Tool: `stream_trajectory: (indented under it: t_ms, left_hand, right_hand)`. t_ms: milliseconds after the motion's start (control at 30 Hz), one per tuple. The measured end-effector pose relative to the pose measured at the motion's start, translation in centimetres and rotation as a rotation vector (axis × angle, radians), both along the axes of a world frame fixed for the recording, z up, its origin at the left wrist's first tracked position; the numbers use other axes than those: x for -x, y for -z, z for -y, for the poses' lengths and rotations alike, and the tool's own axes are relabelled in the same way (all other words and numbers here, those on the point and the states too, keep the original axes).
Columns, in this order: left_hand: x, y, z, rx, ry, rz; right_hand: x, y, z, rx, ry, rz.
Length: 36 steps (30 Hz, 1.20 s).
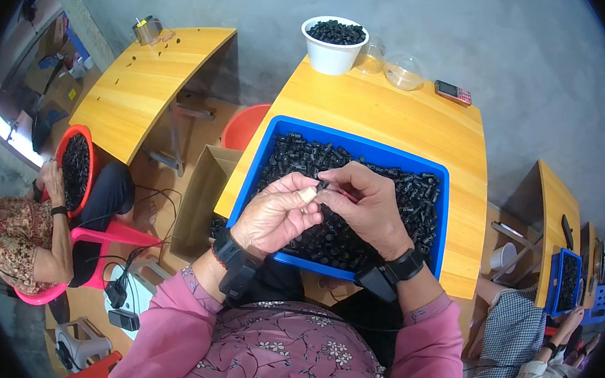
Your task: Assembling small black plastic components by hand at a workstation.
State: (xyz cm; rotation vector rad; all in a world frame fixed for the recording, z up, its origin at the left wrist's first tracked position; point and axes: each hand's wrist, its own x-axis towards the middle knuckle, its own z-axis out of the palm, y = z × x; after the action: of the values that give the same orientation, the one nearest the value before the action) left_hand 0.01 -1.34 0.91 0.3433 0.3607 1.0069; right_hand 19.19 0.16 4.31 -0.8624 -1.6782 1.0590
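Observation:
Above the blue tray point(446, 223), my two hands meet at their fingertips. Pinched between them is a small black cylindrical part point(322, 185). My left hand point(279, 212) grips it from the left, with a pale cover on the thumb tip and the other fingers curled. From the right, my right hand point(369, 206) closes thumb and forefinger on the same part. Something thin and reddish shows inside the right hand, too small to make out. Many similar black parts point(399, 230) fill the tray below, partly hidden by my hands.
A white tub point(332, 53) heaped with black pieces, clear bowls point(403, 73) and a red phone point(453, 93) line the table's far edge. A cardboard box point(200, 202) stands at left. People sit on both sides, the left one by a red basin point(90, 170).

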Motion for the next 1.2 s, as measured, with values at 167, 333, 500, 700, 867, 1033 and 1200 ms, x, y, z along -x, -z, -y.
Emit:
stream_trajectory:
  t_ms: [167, 333, 500, 700, 867, 1033, 1200]
  left_hand:
    - [-0.04, -0.15, 0.10, -0.030, -0.013, -0.031]
    - [-0.09, -0.19, -0.01, -0.029, 0.018, -0.038]
    - [-0.14, -0.15, -0.02, -0.037, 0.017, -0.029]
    - [-0.32, -0.48, 0.12, -0.072, 0.037, -0.090]
    - [-0.22, -0.46, -0.02, -0.053, 0.047, -0.060]
    - [-0.17, -0.09, -0.01, -0.003, 0.022, 0.012]
    - [-0.24, -0.23, 0.01, -0.012, 0.021, -0.016]
  right_hand:
    - [0.22, -0.26, 0.28, -0.045, 0.066, 0.062]
    - [-0.27, -0.65, 0.38, -0.019, 0.053, 0.064]
    - [-0.59, -0.76, 0.14, 0.090, 0.024, 0.059]
    - [-0.61, -0.45, 0.11, 0.091, 0.028, 0.064]
    - [-0.39, -0.54, 0.25, 0.132, 0.046, 0.005]
    - [-0.13, 0.03, 0.27, 0.042, 0.029, -0.024]
    - [-0.05, -0.33, 0.43, -0.029, 0.040, 0.034]
